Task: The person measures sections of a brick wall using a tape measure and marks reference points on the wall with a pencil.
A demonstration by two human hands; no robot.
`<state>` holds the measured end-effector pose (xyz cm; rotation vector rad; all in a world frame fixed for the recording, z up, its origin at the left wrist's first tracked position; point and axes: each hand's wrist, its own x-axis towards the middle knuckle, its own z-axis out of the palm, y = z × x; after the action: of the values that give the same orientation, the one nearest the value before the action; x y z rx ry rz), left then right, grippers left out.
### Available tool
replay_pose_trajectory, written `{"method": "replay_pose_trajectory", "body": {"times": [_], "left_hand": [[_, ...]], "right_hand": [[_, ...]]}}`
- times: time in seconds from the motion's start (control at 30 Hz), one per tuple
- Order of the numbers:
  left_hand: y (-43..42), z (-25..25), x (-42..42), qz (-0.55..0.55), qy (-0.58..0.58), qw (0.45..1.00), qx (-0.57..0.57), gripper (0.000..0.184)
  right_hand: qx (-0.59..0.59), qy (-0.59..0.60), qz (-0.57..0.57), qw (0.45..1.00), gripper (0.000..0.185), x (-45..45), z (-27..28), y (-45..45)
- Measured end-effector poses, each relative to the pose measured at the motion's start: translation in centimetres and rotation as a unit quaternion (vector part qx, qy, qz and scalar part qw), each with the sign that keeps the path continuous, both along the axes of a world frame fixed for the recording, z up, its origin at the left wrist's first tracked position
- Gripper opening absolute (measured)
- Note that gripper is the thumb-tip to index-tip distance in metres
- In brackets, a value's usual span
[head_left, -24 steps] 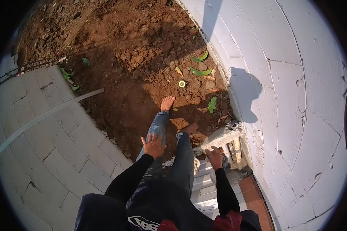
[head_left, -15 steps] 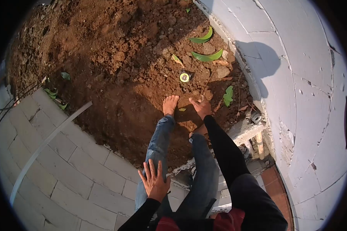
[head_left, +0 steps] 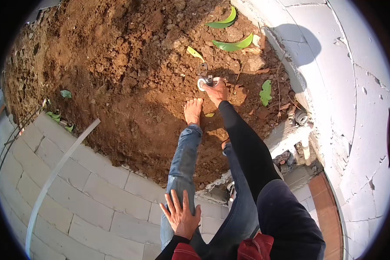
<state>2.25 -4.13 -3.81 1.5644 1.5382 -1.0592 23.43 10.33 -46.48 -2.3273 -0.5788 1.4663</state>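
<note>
The right hand (head_left: 218,92) had reached the small round object (head_left: 200,83) and clamped on it, securing it; the left hand (head_left: 183,220) lay spread on the jeans (head_left: 180,167)

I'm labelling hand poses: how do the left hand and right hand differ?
The left hand lies spread on the denim leg; the right hand is curled at a small round object. The left hand is near the body; the right hand reaches out over the soil. Both are bare.
</note>
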Motion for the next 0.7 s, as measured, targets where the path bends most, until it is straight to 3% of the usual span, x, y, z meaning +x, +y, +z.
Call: {"method": "replay_pose_trajectory", "body": {"times": [0.03,0.07,0.13,0.2,0.27,0.3,0.37,0.4,0.47,0.5,0.6,0.7], "left_hand": [[-0.6,0.3,0.1,-0.002,-0.009,1.000,0.008,0.082],[-1.1,0.4,0.4,-0.005,-0.017,1.000,0.020,0.082],[-2.0,0.8,0.8,-0.009,-0.035,0.998,0.046,0.081],[-3.3,1.4,1.3,-0.015,-0.062,0.995,0.079,0.075],[-3.7,0.5,1.4,0.042,-0.107,0.987,0.115,0.066],[-3.9,0.5,1.0,0.090,-0.128,0.978,0.136,0.065],[-3.1,2.9,2.5,0.208,-0.230,0.945,0.103,0.060],[-2.9,4.7,3.3,0.263,-0.275,0.921,0.082,0.058],[-2.7,9.1,6.7,0.431,-0.259,0.856,-0.122,0.055],[-3.8,12.1,8.1,0.505,-0.236,0.799,-0.226,0.054],[-4.9,16.3,11.7,0.509,-0.222,0.743,-0.374,0.048],[-5.8,16.6,13.2,0.595,-0.285,0.649,-0.380,0.043]], "right_hand": [[-0.018,0.074,-0.011,0.997,0.077,0.2,1.7,-2.0],[-0.022,0.224,-0.058,0.973,0.081,0.8,4.5,-3.8],[0.028,0.412,-0.036,0.910,0.090,2.1,10.2,-9.8],[-0.050,0.397,0.034,0.916,0.095,2.9,15.9,-15.9],[-0.190,0.372,0.045,0.907,0.097,4.4,25.4,-16.5],[-0.203,0.411,0.066,0.886,0.098,5.3,32.1,-15.8],[-0.161,0.425,0.077,0.888,0.093,6.3,38.8,-19.5],[-0.102,0.374,0.090,0.917,0.090,6.3,41.8,-21.8],[0.013,0.267,0.114,0.957,0.084,6.2,46.6,-26.2],[-0.004,0.259,0.128,0.957,0.082,6.3,50.4,-27.9],[0.003,0.207,0.126,0.970,0.072,6.2,57.5,-29.3],[0.049,0.039,0.060,0.996,0.064,6.5,63.8,-29.1]]}}
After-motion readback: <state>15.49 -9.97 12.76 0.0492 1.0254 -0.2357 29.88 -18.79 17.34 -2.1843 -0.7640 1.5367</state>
